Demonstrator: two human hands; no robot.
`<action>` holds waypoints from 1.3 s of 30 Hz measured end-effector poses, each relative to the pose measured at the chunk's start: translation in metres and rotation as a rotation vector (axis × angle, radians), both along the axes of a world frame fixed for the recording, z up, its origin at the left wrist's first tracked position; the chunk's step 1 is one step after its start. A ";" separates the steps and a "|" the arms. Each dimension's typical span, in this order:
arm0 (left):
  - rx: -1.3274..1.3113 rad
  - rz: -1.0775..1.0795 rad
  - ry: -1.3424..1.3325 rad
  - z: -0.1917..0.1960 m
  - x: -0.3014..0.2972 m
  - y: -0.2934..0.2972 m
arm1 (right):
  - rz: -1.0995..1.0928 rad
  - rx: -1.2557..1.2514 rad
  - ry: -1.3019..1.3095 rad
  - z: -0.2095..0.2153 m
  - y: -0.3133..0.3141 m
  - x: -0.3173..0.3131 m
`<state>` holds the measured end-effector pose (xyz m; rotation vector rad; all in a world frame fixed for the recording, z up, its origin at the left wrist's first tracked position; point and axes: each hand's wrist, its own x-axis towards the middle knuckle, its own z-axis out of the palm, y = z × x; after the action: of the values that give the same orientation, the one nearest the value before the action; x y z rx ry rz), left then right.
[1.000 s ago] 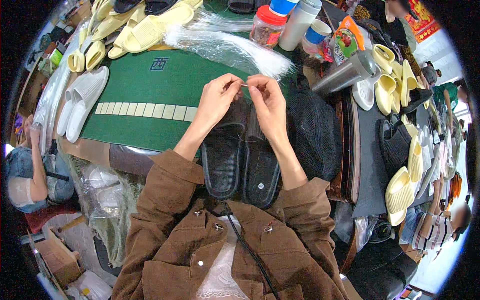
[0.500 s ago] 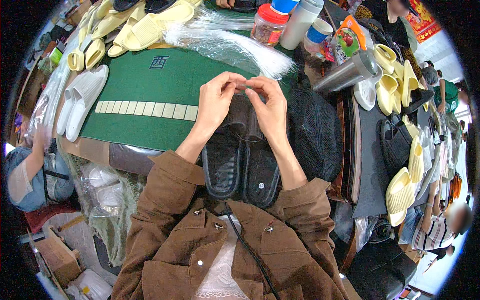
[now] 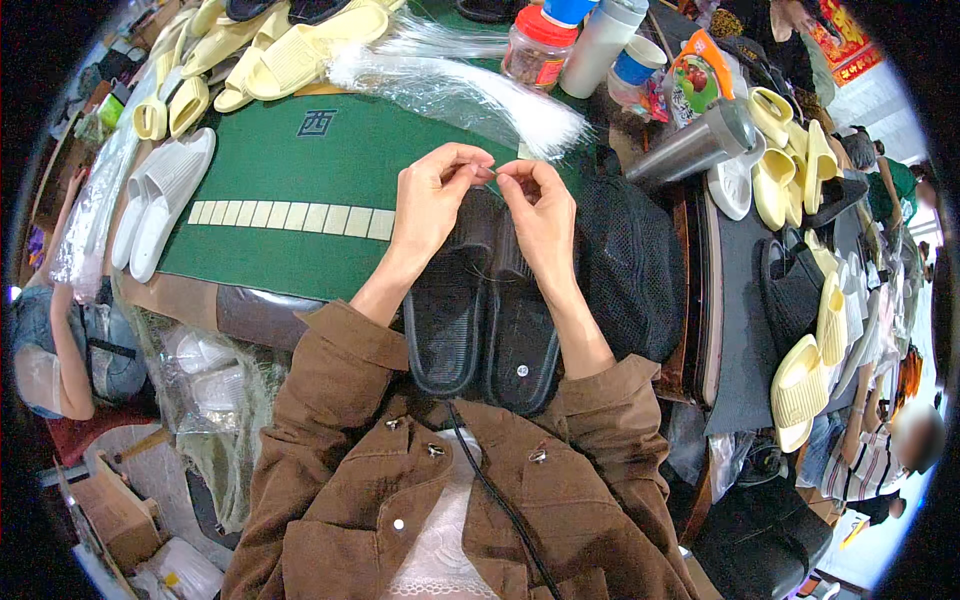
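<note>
The pair of slippers (image 3: 487, 320) was black with ribbed footbeds. The mat (image 3: 300, 200) on the counter was dark green, crossed by a row of cream tiles. Neighbouring slippers (image 3: 160, 200) were white; others (image 3: 290, 50) pale yellow. The jacket sleeves (image 3: 330, 400) were brown.

Both hands meet above a pair of black slippers (image 3: 485, 320) at the green table's (image 3: 290, 170) near edge; left hand (image 3: 435, 195) and right hand (image 3: 540, 215) pinch a thin strand between fingertips.
</note>
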<state>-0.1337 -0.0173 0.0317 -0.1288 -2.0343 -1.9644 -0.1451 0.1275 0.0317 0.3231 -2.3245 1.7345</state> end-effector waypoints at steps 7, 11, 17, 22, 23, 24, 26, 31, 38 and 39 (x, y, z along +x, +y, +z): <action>-0.134 -0.012 -0.011 0.003 0.004 0.003 | 0.025 -0.093 -0.030 -0.003 0.001 -0.002; -0.180 -0.020 0.005 0.003 0.005 0.005 | 0.014 -0.050 -0.005 -0.007 0.002 -0.005; -0.199 -0.039 -0.009 0.005 0.005 0.004 | 0.016 -0.028 -0.004 -0.007 0.004 -0.005; -0.207 -0.050 -0.043 0.006 0.007 0.006 | 0.004 -0.040 -0.021 -0.005 0.003 -0.003; -0.220 -0.041 -0.036 0.006 0.007 0.006 | 0.004 -0.041 -0.019 -0.004 0.003 -0.003; -0.225 -0.035 -0.026 0.006 0.007 0.006 | 0.005 -0.042 -0.017 -0.004 0.002 -0.003; -0.248 -0.011 -0.041 0.005 0.007 0.006 | 0.011 -0.041 -0.014 -0.005 0.002 -0.002; -0.144 0.003 -0.029 0.001 0.005 0.006 | 0.016 -0.016 0.034 -0.004 0.001 -0.002; -0.236 0.109 0.116 -0.002 0.003 0.004 | 0.024 0.037 0.110 0.001 0.001 0.001; -0.264 0.127 0.141 -0.002 0.003 0.004 | 0.030 0.029 0.162 0.001 0.000 0.002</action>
<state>-0.1308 -0.0130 0.0296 -0.1860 -2.1417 -1.5613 -0.1434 0.1279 0.0329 0.4865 -2.2423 1.6241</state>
